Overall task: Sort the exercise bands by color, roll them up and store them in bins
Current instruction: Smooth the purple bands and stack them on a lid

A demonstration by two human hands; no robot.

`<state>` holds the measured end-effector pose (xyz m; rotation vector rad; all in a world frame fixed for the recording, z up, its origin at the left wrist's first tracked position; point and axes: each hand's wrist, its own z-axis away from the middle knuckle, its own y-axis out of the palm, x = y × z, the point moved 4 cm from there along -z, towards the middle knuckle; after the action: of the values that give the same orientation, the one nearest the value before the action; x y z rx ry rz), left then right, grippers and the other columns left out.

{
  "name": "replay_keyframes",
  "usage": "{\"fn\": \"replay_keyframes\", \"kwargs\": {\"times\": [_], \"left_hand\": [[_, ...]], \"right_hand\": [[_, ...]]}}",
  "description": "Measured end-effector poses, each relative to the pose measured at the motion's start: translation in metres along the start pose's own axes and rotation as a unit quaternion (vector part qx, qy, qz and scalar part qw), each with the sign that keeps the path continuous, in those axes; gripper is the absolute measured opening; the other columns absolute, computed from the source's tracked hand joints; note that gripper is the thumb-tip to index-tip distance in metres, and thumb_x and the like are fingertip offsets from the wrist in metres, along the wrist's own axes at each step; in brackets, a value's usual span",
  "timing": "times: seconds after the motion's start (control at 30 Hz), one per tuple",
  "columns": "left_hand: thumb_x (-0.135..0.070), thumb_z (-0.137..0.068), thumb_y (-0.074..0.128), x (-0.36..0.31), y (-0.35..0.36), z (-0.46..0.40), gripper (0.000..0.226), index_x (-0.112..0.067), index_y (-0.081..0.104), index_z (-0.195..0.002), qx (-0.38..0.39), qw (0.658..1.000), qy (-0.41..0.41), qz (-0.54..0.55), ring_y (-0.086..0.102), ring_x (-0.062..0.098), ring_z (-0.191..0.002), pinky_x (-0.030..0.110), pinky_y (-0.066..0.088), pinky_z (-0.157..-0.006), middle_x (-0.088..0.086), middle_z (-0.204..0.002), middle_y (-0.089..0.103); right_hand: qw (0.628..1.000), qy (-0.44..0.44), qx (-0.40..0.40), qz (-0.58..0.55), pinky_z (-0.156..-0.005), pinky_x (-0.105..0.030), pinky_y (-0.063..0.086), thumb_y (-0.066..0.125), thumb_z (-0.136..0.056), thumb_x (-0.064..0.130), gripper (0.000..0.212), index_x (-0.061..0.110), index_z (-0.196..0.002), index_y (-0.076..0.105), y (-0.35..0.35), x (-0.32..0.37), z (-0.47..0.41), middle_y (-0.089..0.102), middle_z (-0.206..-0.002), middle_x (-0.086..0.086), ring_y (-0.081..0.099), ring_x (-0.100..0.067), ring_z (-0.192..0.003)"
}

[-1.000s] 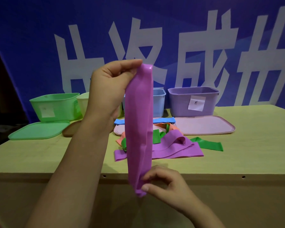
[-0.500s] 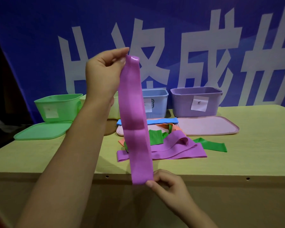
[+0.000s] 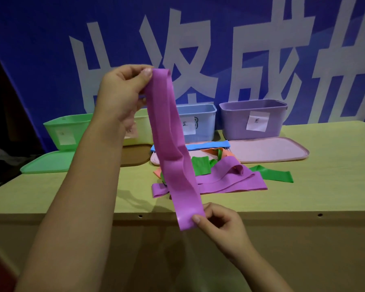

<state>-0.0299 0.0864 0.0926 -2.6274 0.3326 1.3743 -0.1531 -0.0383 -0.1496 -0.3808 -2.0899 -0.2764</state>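
Note:
A long purple band (image 3: 173, 148) hangs stretched in the air in front of the table edge. My left hand (image 3: 122, 95) pinches its top end up high. My right hand (image 3: 219, 224) pinches its bottom end, below the table's front edge. On the table behind lies a heap of bands: another purple band (image 3: 230, 182), green bands (image 3: 272, 175), an orange band (image 3: 223, 152) and a blue band (image 3: 207, 145). Four bins stand at the back: green bin (image 3: 65, 127), pale yellow bin (image 3: 141, 131), blue bin (image 3: 200, 121), purple bin (image 3: 253, 119).
Lids lie flat in front of the bins: a green lid (image 3: 46, 162), a brown lid (image 3: 133, 157) and a pink lid (image 3: 268, 149). The wooden table (image 3: 325, 186) has its front edge just behind my right hand. A blue banner with white characters fills the background.
The held purple band has untwisted and now hangs flat and longer. My left hand stays high at its top end; my right hand has shifted slightly right, still at the lower end.

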Motion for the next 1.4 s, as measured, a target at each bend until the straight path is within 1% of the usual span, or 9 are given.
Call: {"fn": "replay_keyframes", "kwargs": {"times": [0.27,0.4,0.57,0.73,0.83,0.97,1.1,1.27,1.4], "left_hand": [[-0.021,-0.097,0.048,-0.007,-0.012,-0.003,0.01,-0.023,0.057,-0.095,-0.083,0.992,0.062,-0.071,0.062,0.016,-0.093,0.033,0.058,-0.075,0.0,-0.096,0.062],[-0.014,-0.091,0.054,-0.014,-0.01,0.003,0.024,-0.038,0.051,-0.09,-0.081,0.982,0.134,-0.101,0.065,0.018,-0.087,0.042,0.058,-0.079,0.0,-0.096,0.062],[-0.006,-0.094,0.048,0.003,-0.004,0.007,0.028,-0.026,0.063,-0.082,-0.015,0.994,0.064,-0.085,0.061,0.007,-0.082,0.02,0.054,-0.064,-0.008,-0.09,0.062],[-0.003,-0.093,0.043,0.013,-0.007,0.006,0.028,-0.019,0.066,-0.089,0.009,0.999,-0.002,-0.053,0.06,0.016,-0.094,0.03,0.056,-0.076,0.002,-0.1,0.063],[-0.008,-0.093,0.051,0.015,-0.01,0.007,0.019,-0.018,0.065,-0.1,-0.006,0.995,0.035,-0.089,0.06,0.013,-0.097,0.022,0.055,-0.072,-0.003,-0.102,0.061],[-0.004,-0.089,0.057,0.012,-0.015,0.008,0.022,-0.022,0.07,-0.089,-0.074,0.994,0.067,-0.054,0.062,0.008,-0.092,0.02,0.055,-0.071,-0.011,-0.09,0.064],[0.003,-0.086,0.055,0.015,-0.01,0.015,0.033,-0.025,0.071,-0.079,-0.088,0.99,0.09,-0.06,0.064,0.001,-0.081,0.027,0.057,-0.08,-0.013,-0.08,0.067],[-0.006,-0.089,0.058,0.033,0.0,0.026,0.022,-0.024,0.07,-0.092,-0.028,0.995,0.046,-0.088,0.064,0.009,-0.09,0.033,0.056,-0.085,-0.01,-0.089,0.068],[-0.004,-0.092,0.05,0.029,0.002,0.037,0.03,-0.028,0.068,-0.094,0.019,0.995,0.053,-0.084,0.062,0.007,-0.092,0.022,0.055,-0.077,-0.013,-0.094,0.065]], "right_hand": [[0.996,0.06,-0.061,-0.012,-0.049,-0.018,0.027,0.071,-0.062,0.039,0.034,0.019,-0.05,0.047,-0.006,-0.016,0.007,0.038,-0.051,0.003,0.033,-0.008,-0.052],[0.992,0.085,-0.06,-0.069,-0.051,-0.016,0.034,0.074,-0.058,0.038,0.037,0.009,-0.059,0.051,-0.002,-0.016,0.009,0.048,-0.055,-0.008,0.042,-0.009,-0.052],[0.985,0.099,-0.022,-0.142,-0.059,-0.028,0.042,0.077,-0.065,0.019,0.041,0.02,-0.089,0.044,0.0,-0.016,0.015,0.065,-0.062,-0.015,0.056,-0.022,-0.06],[0.997,0.046,-0.031,-0.047,-0.057,-0.027,0.036,0.072,-0.068,0.033,0.02,0.026,-0.074,0.054,-0.003,-0.011,0.018,0.046,-0.061,0.0,0.044,-0.019,-0.06],[0.998,0.036,-0.044,-0.015,-0.055,-0.027,0.036,0.072,-0.068,0.036,0.02,0.025,-0.069,0.055,-0.004,-0.012,0.018,0.047,-0.059,0.006,0.045,-0.019,-0.059],[0.995,0.09,-0.05,-0.015,-0.056,-0.031,0.045,0.076,-0.064,0.043,0.032,0.021,-0.067,0.053,-0.006,-0.038,0.025,0.05,-0.064,-0.004,0.051,-0.026,-0.064],[0.992,0.115,-0.052,-0.029,-0.058,-0.03,0.041,0.072,-0.065,0.04,0.026,0.025,-0.065,0.051,-0.001,-0.054,0.03,0.048,-0.062,0.004,0.048,-0.019,-0.064],[0.989,0.12,-0.025,0.088,-0.06,-0.031,0.042,0.071,-0.08,0.021,0.026,0.023,-0.069,0.047,-0.006,-0.05,0.025,0.05,-0.059,0.007,0.053,-0.017,-0.062],[0.965,0.122,0.061,0.225,-0.064,-0.021,0.042,0.062,-0.088,0.029,0.013,0.029,-0.076,0.057,-0.007,-0.028,0.022,0.06,-0.07,0.013,0.054,-0.003,-0.066]]}}
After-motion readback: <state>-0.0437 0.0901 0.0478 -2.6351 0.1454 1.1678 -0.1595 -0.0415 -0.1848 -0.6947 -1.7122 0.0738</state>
